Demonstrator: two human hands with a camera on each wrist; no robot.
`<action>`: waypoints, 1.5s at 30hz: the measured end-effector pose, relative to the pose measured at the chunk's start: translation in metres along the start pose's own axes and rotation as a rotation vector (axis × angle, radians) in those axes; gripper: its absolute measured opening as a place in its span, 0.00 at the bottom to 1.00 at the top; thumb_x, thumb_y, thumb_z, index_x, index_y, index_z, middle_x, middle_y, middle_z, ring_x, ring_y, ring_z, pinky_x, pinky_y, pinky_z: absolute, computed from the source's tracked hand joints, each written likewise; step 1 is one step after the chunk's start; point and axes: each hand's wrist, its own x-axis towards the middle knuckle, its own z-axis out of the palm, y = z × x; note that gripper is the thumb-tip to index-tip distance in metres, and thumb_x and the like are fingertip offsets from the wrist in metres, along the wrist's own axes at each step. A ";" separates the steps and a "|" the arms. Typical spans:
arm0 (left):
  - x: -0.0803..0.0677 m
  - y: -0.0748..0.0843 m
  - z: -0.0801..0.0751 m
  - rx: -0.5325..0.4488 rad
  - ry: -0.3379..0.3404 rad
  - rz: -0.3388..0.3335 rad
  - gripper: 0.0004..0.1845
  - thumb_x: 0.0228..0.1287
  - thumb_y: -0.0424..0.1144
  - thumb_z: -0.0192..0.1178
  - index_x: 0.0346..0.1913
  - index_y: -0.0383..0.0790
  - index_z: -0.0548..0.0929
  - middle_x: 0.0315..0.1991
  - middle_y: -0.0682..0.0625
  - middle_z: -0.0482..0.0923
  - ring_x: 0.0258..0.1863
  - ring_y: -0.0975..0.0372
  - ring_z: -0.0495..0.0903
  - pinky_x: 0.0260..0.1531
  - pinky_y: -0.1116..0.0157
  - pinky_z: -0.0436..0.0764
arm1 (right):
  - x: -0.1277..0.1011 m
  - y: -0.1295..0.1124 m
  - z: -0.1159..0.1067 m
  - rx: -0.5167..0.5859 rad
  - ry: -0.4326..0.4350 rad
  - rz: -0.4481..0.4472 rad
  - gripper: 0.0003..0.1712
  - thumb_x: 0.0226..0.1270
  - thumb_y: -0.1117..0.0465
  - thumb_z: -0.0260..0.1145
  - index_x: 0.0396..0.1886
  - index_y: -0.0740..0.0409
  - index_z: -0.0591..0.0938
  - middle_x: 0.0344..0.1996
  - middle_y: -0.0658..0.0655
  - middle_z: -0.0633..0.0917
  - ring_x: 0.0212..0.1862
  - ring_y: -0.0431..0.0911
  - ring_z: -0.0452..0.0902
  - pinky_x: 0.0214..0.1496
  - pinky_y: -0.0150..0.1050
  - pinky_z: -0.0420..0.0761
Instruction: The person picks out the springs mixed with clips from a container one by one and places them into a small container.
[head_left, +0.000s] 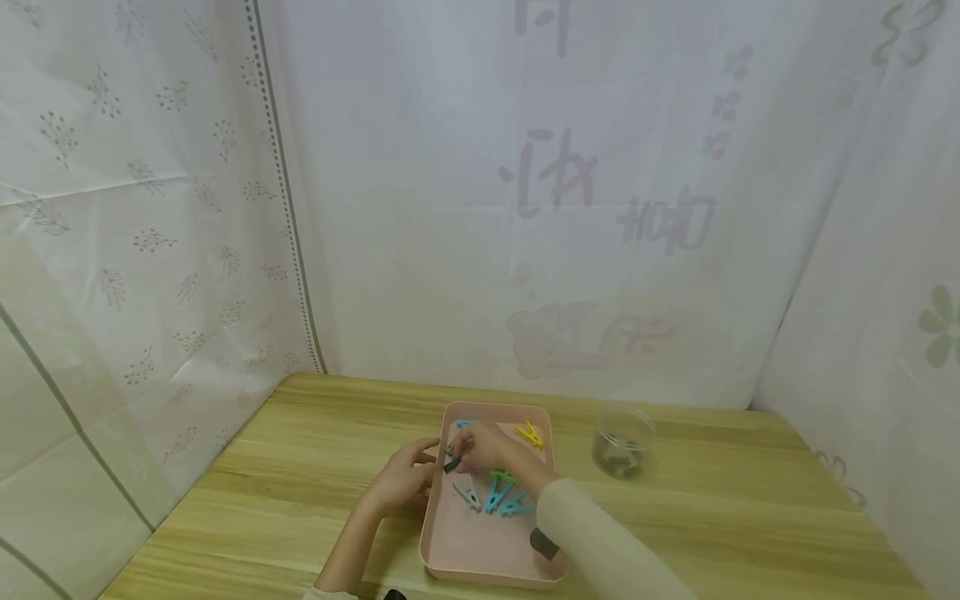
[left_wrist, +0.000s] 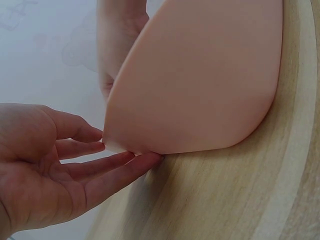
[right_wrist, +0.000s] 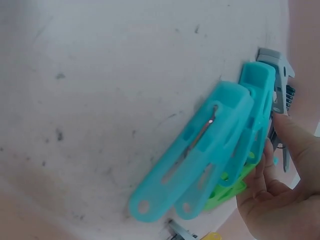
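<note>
A pink tray (head_left: pixel 480 554) lies on the wooden table with several plastic clothespins in it. My left hand (head_left: pixel 405 477) is at the tray's left side; in the left wrist view its extended fingers (left_wrist: pixel 117 175) touch the rim and underside. Over the tray's left part, my right hand (head_left: pixel 483 446) pinches a small black piece (head_left: pixel 452 465), whose exact kind is unclear. Near that hand lie a grey clothespin (head_left: pixel 468 497), two blue clothespins (right_wrist: pixel 192 155) and a green clothespin (right_wrist: pixel 227 192), partly covered. A yellow clothespin (head_left: pixel 529 435) sits at the far right corner.
A clear round tub (head_left: pixel 624 442) holding several dark small pieces stands right of the tray. Another blue clothespin (head_left: pixel 464 423) shows at the tray's far left. Patterned white curtains (head_left: pixel 450 250) hang behind and beside the wooden table (head_left: pixel 315 450).
</note>
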 end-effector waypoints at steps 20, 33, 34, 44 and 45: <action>0.003 -0.003 0.002 0.004 0.022 -0.011 0.30 0.78 0.28 0.48 0.77 0.17 0.58 0.60 0.21 0.74 0.47 0.42 0.87 0.41 0.48 0.90 | -0.005 0.002 -0.006 0.055 -0.011 0.007 0.06 0.62 0.68 0.79 0.32 0.61 0.88 0.44 0.57 0.90 0.53 0.56 0.86 0.49 0.44 0.86; 0.000 0.000 0.001 0.005 0.005 -0.006 0.31 0.78 0.29 0.50 0.77 0.18 0.59 0.60 0.22 0.74 0.46 0.44 0.87 0.41 0.51 0.91 | -0.014 0.001 -0.012 0.198 0.014 -0.005 0.05 0.68 0.75 0.68 0.38 0.66 0.88 0.48 0.62 0.89 0.47 0.52 0.84 0.40 0.39 0.82; 0.000 0.000 0.001 0.005 0.004 -0.004 0.31 0.78 0.30 0.50 0.77 0.18 0.58 0.60 0.22 0.73 0.46 0.44 0.87 0.41 0.51 0.91 | -0.014 0.001 -0.013 0.210 0.009 -0.009 0.04 0.69 0.75 0.68 0.38 0.66 0.88 0.47 0.61 0.89 0.44 0.50 0.83 0.38 0.37 0.80; 0.001 -0.001 0.001 0.004 0.010 -0.008 0.31 0.78 0.30 0.51 0.77 0.18 0.59 0.61 0.22 0.74 0.47 0.43 0.87 0.40 0.50 0.91 | -0.019 -0.001 -0.017 0.210 0.008 -0.018 0.02 0.71 0.71 0.70 0.40 0.66 0.87 0.43 0.59 0.88 0.39 0.45 0.80 0.42 0.42 0.86; 0.001 -0.001 0.001 0.006 0.010 -0.008 0.31 0.78 0.30 0.51 0.77 0.18 0.59 0.60 0.22 0.74 0.47 0.43 0.87 0.40 0.50 0.91 | -0.019 0.000 -0.018 0.205 0.012 -0.024 0.02 0.71 0.70 0.70 0.40 0.66 0.87 0.42 0.59 0.88 0.38 0.46 0.81 0.41 0.41 0.85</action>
